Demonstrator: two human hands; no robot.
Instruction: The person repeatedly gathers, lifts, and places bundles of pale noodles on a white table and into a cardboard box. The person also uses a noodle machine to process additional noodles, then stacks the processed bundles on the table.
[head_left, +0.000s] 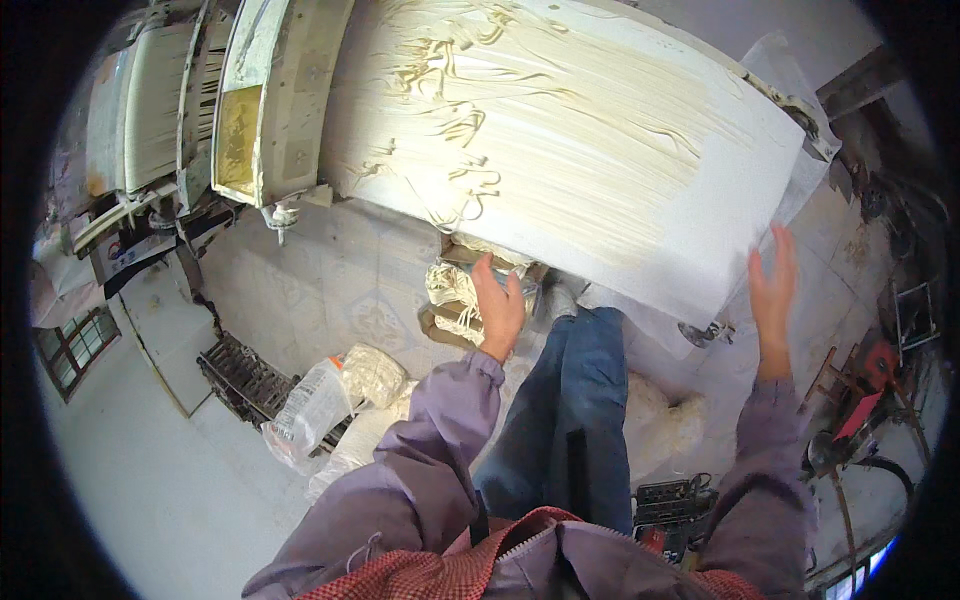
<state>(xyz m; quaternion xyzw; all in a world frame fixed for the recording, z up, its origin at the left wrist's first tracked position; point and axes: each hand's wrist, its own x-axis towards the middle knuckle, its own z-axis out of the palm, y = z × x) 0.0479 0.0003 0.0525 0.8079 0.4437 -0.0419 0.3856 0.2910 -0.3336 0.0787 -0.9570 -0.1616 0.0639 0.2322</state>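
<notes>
A wide white table or belt surface (720, 202) lies before me, covered with many thin cream-coloured strands (555, 135). Toward its left the strands are tangled and looped. My left hand (499, 304) is raised off the table's near edge, fingers apart, holding nothing; in the picture it overlaps a box with bundles of cream strands (454, 300). My right hand (772, 281) is slightly blurred beside the right end of the surface, fingers up, with nothing in it. Whether it touches the sheet behind it, I cannot tell.
A machine housing with a trough of yellowish liquid (238, 142) stands at the left of the surface. Plastic bags (311, 409) and sacks lie on the floor at lower left, beside a dark slatted rack (244, 371). Black crates (667, 499) stand near my right leg.
</notes>
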